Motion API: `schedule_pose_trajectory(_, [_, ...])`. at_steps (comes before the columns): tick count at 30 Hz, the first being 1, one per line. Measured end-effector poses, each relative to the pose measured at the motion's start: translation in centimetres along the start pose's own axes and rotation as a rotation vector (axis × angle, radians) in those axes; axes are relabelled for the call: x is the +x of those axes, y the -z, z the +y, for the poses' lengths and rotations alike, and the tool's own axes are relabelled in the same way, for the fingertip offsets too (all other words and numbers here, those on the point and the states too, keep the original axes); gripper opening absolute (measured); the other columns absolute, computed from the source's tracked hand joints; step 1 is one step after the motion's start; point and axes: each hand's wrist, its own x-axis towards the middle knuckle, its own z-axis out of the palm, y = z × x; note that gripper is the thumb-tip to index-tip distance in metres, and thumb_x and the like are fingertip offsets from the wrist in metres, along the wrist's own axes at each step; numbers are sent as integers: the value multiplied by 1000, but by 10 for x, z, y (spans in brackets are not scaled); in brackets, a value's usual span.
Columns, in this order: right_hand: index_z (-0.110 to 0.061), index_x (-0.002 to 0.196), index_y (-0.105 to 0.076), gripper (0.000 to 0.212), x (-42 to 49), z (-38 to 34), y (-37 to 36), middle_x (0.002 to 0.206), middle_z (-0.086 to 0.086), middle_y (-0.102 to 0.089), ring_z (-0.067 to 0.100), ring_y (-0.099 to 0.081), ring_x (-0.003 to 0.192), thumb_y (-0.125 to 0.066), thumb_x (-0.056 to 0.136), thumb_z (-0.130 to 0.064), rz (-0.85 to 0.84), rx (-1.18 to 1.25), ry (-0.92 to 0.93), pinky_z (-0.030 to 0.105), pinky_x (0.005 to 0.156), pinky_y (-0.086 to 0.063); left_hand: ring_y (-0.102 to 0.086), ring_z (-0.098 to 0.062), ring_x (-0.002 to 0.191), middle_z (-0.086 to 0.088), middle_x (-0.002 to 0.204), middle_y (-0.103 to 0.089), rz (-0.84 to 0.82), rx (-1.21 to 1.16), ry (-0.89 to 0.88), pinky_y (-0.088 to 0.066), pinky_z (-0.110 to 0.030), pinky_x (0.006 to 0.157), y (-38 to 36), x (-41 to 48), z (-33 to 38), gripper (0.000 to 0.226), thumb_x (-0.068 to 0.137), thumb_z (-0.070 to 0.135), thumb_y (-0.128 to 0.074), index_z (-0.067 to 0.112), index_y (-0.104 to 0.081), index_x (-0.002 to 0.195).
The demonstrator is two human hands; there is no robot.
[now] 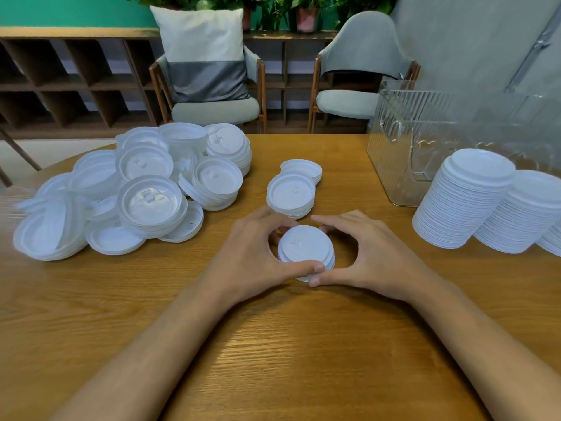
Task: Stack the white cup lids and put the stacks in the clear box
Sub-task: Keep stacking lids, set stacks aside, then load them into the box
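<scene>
Little is finished: no lids show inside the clear box (455,123) beyond the right hand (376,259). At least 2 tall stacks (464,202) wait right of it, and a loose pile (130,192) lies left of the left hand (252,259). 2 short stacks (291,194) sit just beyond both hands. Both curl half-closed around a small stack of lids (305,250) between them, thumbs meeting at its near side.

2 grey chairs (361,74); green wall (60,10)
</scene>
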Motion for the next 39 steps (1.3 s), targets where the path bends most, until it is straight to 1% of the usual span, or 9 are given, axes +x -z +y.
schedule_pose_trajectory(5, [-39,145,-56,98,1,-1,0,131,-28,-57,-5,-41,131,-80,60,-81,-9,-40,55,24,106,-37,-61,1,96,22,107,-63,-36,18,3,-43,-10,76,-1,0,0,66,61,73,-87,35,-75,114])
schedule_pose_trajectory(11, [-39,145,-56,97,2,-1,3,132,-30,-54,-8,-37,131,-80,60,-80,-23,-69,71,13,100,-30,-61,4,102,22,114,-62,-79,13,22,-45,-10,82,-2,0,-2,72,61,74,-85,38,-74,123])
schedule_pose_trajectory(16, [-43,145,-56,92,1,0,5,138,-32,-46,-12,-30,133,-81,63,-76,-51,-73,68,-5,98,-16,-60,2,103,21,112,-58,-91,17,45,-44,-12,86,-6,1,-5,81,58,77,-83,35,-73,126])
schedule_pose_trajectory(19, [-44,143,-58,89,1,0,5,138,-33,-46,-10,-32,133,-81,64,-76,-57,-70,64,4,100,-22,-62,-1,100,20,109,-60,-91,10,17,-47,-17,85,-3,2,-6,74,65,78,-79,34,-75,124])
schedule_pose_trajectory(21, [-45,145,-56,93,1,1,4,139,-34,-44,-11,-31,132,-81,62,-77,-59,-71,56,10,101,-24,-65,-6,95,18,103,-63,50,-43,-32,-49,-18,79,0,3,-6,54,81,69,-73,29,-79,117])
schedule_pose_trajectory(24, [-44,153,-44,108,1,0,2,143,-33,-40,-14,-29,131,-79,58,-81,-54,-48,28,11,102,-24,-66,-11,100,6,108,-69,299,21,-156,-51,-20,84,3,7,-11,25,98,31,-73,17,-77,118])
schedule_pose_trajectory(28, [-41,149,-50,96,5,-4,-7,136,-34,-48,-11,-36,131,-81,66,-76,9,-11,53,7,101,-26,-60,-16,129,2,133,-69,177,202,-218,-50,-37,107,-3,16,-29,42,98,11,-70,17,-66,139])
schedule_pose_trajectory(31, [-39,145,-55,86,7,-3,-10,132,-29,-54,-6,-43,127,-83,71,-71,43,-17,66,8,100,-28,-66,-18,119,1,122,-75,173,216,-199,-56,-46,97,-7,21,-35,38,96,9,-73,17,-71,133])
schedule_pose_trajectory(39, [-38,146,-55,85,11,-1,-11,131,-29,-54,-5,-44,126,-81,72,-70,57,8,50,12,100,-31,-66,-11,91,7,108,-68,180,200,-213,-57,-41,76,1,21,-34,30,96,10,-71,17,-73,125])
